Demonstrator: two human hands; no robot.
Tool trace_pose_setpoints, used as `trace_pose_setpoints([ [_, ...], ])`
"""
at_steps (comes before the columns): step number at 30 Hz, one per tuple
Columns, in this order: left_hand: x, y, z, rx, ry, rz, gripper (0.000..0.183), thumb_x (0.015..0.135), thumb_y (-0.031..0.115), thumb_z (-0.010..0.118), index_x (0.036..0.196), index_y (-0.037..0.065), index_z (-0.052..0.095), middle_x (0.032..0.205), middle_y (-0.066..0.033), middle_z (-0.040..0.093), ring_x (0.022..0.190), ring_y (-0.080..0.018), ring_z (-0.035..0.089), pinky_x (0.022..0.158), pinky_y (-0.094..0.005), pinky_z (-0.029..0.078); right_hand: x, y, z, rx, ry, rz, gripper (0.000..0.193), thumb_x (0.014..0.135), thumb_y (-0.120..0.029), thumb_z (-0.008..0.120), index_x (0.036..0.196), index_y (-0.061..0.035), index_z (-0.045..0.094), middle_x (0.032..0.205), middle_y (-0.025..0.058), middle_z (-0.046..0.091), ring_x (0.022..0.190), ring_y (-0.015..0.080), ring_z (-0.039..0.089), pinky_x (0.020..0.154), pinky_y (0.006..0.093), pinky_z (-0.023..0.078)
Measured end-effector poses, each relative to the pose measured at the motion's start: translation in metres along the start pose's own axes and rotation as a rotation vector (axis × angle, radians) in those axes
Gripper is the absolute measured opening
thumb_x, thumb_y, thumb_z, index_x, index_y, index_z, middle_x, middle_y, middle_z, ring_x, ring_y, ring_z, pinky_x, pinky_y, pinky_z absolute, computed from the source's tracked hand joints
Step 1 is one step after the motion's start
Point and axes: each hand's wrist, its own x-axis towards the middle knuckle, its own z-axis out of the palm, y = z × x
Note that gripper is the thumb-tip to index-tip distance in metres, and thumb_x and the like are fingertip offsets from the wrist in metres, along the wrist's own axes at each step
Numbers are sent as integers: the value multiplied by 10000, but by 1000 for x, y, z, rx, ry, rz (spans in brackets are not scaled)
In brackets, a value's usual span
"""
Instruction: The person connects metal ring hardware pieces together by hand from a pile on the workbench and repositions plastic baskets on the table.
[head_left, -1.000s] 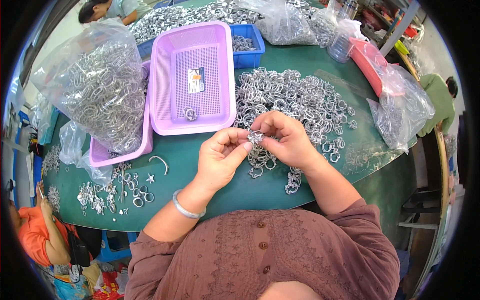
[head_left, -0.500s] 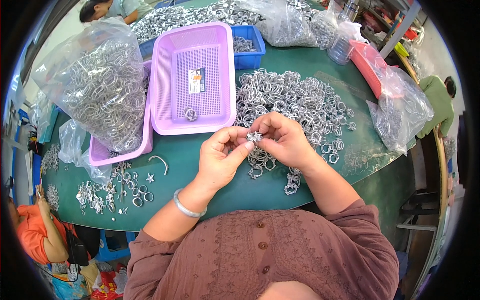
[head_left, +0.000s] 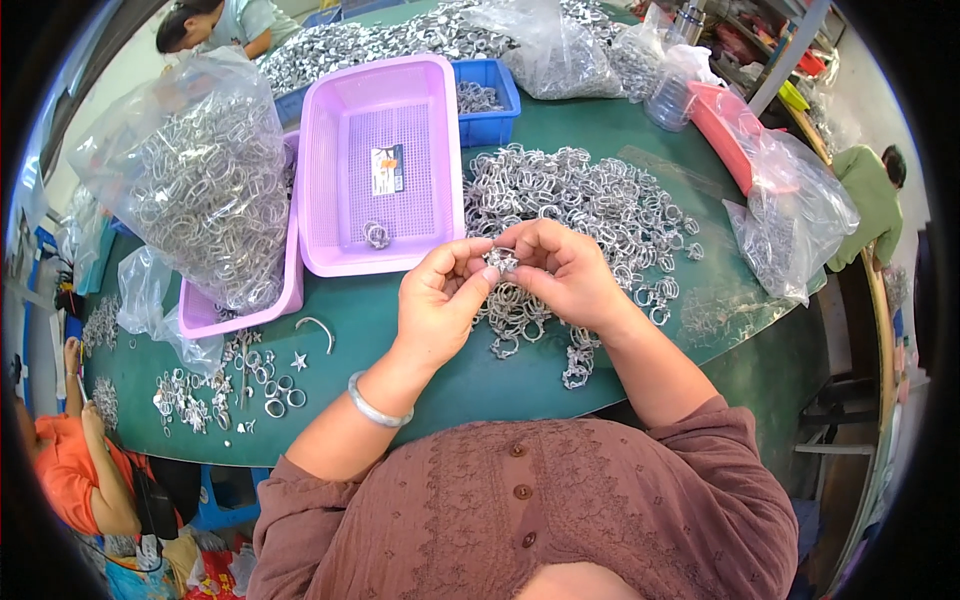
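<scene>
My left hand (head_left: 437,295) and my right hand (head_left: 562,272) meet over the near edge of a large heap of silver-grey metal rings (head_left: 590,195). Between the thumbs and fingers of both hands is one small metal ring with a star-like, pointed top (head_left: 501,262). Its band is mostly hidden by my fingers. Just left of my hands stands a lilac plastic basket (head_left: 312,190) with a mesh floor, tilted up at the back. A small cluster of rings (head_left: 376,235) and a printed label (head_left: 386,170) lie inside it.
A clear bag full of rings (head_left: 205,170) leans in a second lilac basket (head_left: 240,318) at left. Loose rings and stars (head_left: 195,400) lie nearby. Behind are a blue bin (head_left: 495,128) and more bagged pieces (head_left: 560,60); a pink tray (head_left: 722,135) stands right. Other people work around the table.
Both hands keep hold of the star-topped ring, which has turned slightly between my fingers. The whole view has shifted a little; baskets and heap stay in place.
</scene>
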Motion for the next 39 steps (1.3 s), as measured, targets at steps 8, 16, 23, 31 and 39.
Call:
trace_pose_setpoints([
  [8,15,-1,8,-4,-42,31,209,822,-25,578,1030,-19,563,831,-1,558,740,-48,514,672,-175,446,3,-3,-8,225,20,-2,148,773,81,573,837,0,466,975,95,586,852,108,576,715,235,492],
  [16,20,0,17,24,-56,36,185,820,-9,593,1003,-14,568,816,3,563,722,-43,517,644,-170,444,2,-3,-17,381,-20,43,159,777,96,552,840,-10,452,1038,120,563,923,126,549,794,277,473],
  [23,20,-4,18,26,-56,63,197,811,-9,605,1004,-11,566,826,-2,567,732,-44,522,646,-169,450,2,1,-21,390,-22,54,154,777,90,550,843,-9,452,1050,134,553,953,139,541,822,292,465],
  [31,17,-7,19,33,-60,95,210,801,-22,609,1005,-16,561,848,-18,572,746,-61,531,669,-184,462,0,5,-21,401,-38,18,161,778,99,527,884,-3,460,1074,145,542,991,168,537,852,315,454],
  [39,18,-9,18,49,-58,110,219,800,-30,606,1012,-18,555,862,-28,580,754,-65,538,677,-194,466,1,10,-21,414,-34,14,164,783,107,514,896,-3,466,1088,147,535,1007,177,535,869,323,451],
])
